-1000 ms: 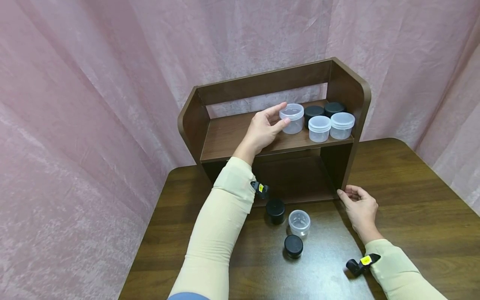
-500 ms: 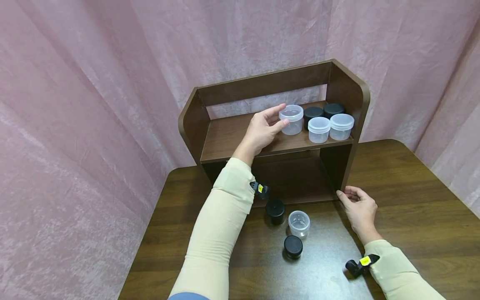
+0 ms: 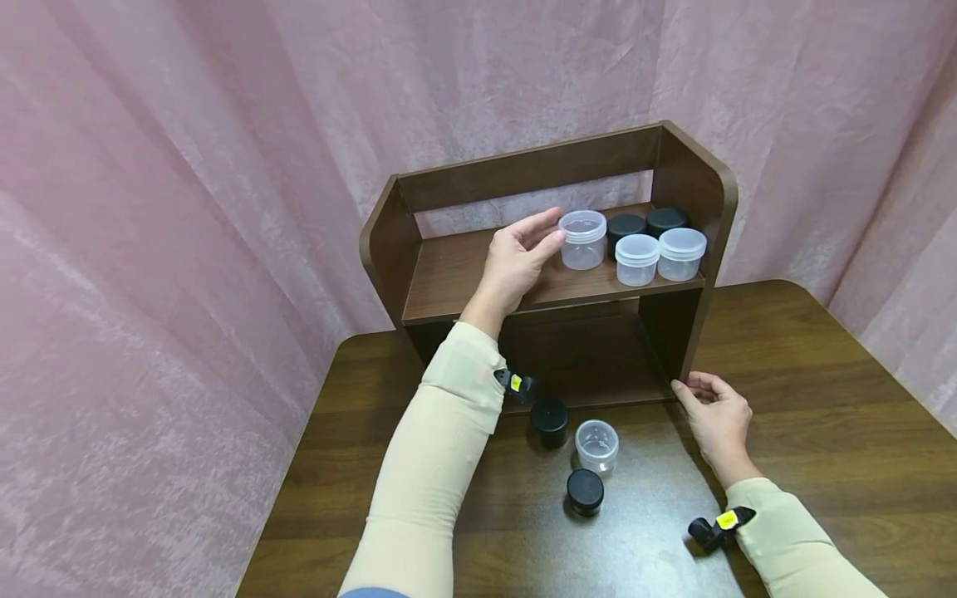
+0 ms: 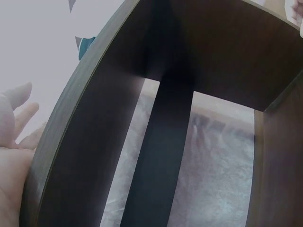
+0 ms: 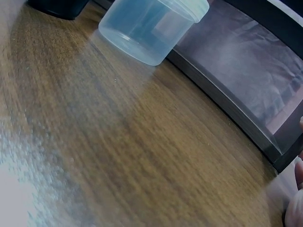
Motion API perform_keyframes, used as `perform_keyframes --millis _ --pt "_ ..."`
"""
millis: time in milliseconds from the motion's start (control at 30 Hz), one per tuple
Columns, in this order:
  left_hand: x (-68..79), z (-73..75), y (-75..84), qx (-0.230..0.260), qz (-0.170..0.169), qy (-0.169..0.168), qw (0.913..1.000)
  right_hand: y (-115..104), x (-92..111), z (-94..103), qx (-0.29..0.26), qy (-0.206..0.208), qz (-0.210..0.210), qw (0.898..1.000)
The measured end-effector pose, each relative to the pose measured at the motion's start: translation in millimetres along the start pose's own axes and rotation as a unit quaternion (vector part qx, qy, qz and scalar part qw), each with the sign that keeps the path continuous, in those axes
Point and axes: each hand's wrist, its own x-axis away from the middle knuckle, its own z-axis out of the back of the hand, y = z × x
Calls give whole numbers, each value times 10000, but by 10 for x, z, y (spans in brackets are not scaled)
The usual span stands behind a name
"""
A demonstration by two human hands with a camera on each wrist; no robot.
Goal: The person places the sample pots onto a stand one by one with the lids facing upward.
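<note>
Standing upright on the upper board of the wooden shelf [image 3: 456, 270], the tall clear jar [image 3: 582, 251] was immediately to the right of the left hand [image 3: 511, 267], at the level of its fingertips. Its axis was vertical, so the fingers [image 3: 538, 222] met it from the side, near the rim, and not from above. Whether the thumb tip touched the wall or was only just beside it, I cannot tell. Of the two hands, the left was clearly the nearer one.

This hand reached up and forward over the front edge of the board, the wrist below the fingers and the palm facing towards the jar. The thumb and fingers were spread apart and did not close round anything; the left wrist view also showed them separated.

The right hand [image 3: 720, 419] was lower, well apart from the jar. Its fingers were bent and, as I judge it, pinched the bottom front corner of the shelf's right side panel, with the thumb on the near side.

To the right of the jar, two black-lidded jars [image 3: 625, 226] stood behind two short clear jars [image 3: 637, 262]. Below, three other jars [image 3: 585, 490] stood on the tabletop [image 3: 516, 540].
</note>
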Motion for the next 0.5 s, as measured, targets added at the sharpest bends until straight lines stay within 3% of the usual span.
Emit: perform_keyframes --millis 233,500 --pt "91 23 -7 376 -285 258 9986 10 -7 2 71 -52 -64 9999" --pt "220 56 31 396 -360 205 9984 13 -33 -19 82 -32 -22 10000"
